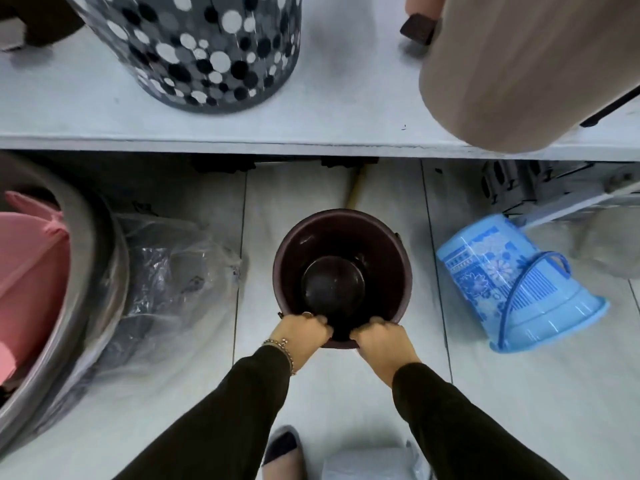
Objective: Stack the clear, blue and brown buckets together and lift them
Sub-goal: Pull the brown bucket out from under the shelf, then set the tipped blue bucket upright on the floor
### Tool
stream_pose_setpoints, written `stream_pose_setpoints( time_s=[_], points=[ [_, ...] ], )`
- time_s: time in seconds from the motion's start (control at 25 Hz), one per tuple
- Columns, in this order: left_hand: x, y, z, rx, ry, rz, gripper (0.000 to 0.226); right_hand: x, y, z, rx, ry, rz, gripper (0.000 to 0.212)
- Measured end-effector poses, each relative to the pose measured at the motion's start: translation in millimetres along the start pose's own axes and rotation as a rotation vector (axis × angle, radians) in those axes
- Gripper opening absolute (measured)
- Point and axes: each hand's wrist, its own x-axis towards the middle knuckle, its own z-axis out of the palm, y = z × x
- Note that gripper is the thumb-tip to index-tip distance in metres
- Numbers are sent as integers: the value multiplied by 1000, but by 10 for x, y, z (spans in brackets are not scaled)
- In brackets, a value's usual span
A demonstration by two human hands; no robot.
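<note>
A dark brown bucket stands upright on the tiled floor in the middle of the view. Both hands grip its near rim: my left hand on the left side, my right hand on the right, fingers curled over the edge. A blue patterned bucket lies on its side to the right, mouth toward me, its handle loose across it. I cannot make out a clear bucket for certain; something clear and grey sits at the bottom edge.
A white shelf edge runs across above the floor, holding a polka-dot container and a beige cylinder. On the left are a large metal basin with a pink item and crumpled clear plastic. My shoe is below.
</note>
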Motion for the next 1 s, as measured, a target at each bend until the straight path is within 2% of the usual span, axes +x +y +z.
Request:
stream_pose_setpoints(
  time_s=[0.08,0.2,0.44,0.6,0.72,0.88,0.92,1.0],
  points=[
    [8,98,8,2,27,-74,44,-58,45,64,55,63,1,30],
    [-61,246,-95,-48,68,-212,57,-236,231,-1,134,142,12,56],
    [-51,1026,-497,-124,168,-133,66,-999,1251,-61,221,175,317,67],
    [359,1792,-711,-164,177,-109,59,-1594,2271,50,235,166,474,64],
    [862,2587,-793,-328,143,-146,55,-1912,3148,175,261,140,557,63],
    [1765,3519,-731,-515,97,-231,51,-1826,4143,458,270,154,515,68],
    [1948,3648,-696,-518,90,-261,52,-1745,4275,513,278,148,480,65],
    [2251,3877,-646,-541,94,-340,55,-1604,4467,607,302,152,418,46]
  ],
)
